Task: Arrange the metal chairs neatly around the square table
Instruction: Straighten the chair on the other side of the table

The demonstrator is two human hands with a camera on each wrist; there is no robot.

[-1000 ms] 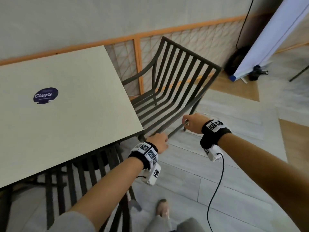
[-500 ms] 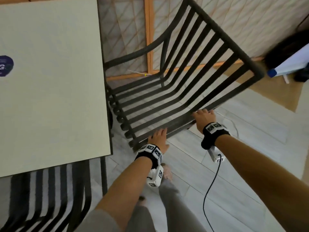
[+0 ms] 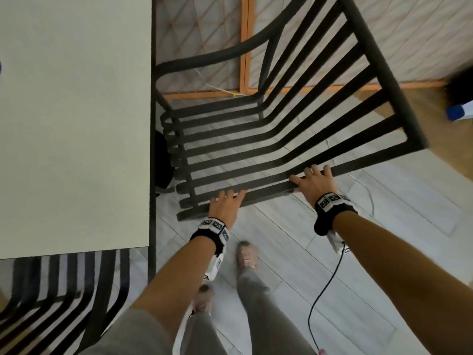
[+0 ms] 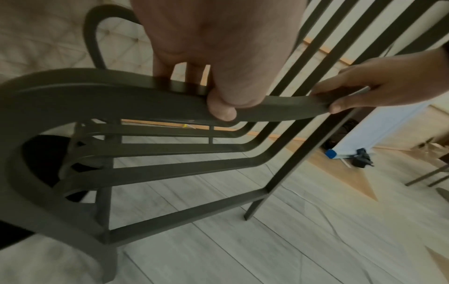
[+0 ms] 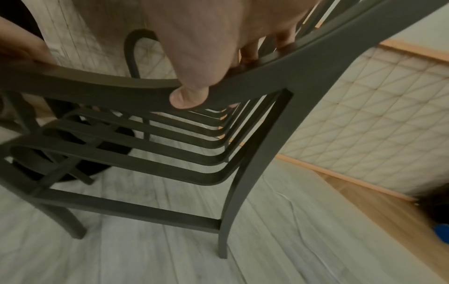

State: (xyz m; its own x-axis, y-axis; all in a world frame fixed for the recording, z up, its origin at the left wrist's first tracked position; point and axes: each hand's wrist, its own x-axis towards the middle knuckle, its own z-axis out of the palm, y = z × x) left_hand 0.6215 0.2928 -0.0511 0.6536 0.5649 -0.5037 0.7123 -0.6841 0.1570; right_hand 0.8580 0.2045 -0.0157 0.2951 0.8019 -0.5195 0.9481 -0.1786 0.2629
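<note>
Pale plank floor (image 3: 294,252), lattice screen behind. Leftmost, a second slatted chair (image 3: 64,290) sits tucked under the near edge of the square table (image 3: 76,124); judged done. You hold the metal chair (image 3: 256,139) by its near armrest, seat front just at the table's right edge, skewed; squaring it remains, other sides unseen. Your left hand (image 3: 225,207) and right hand (image 3: 313,181) each wrap it, fingers curled over, thumb beneath. Table top matte and flat; chair of dark, smooth, curved metal strips.
</note>
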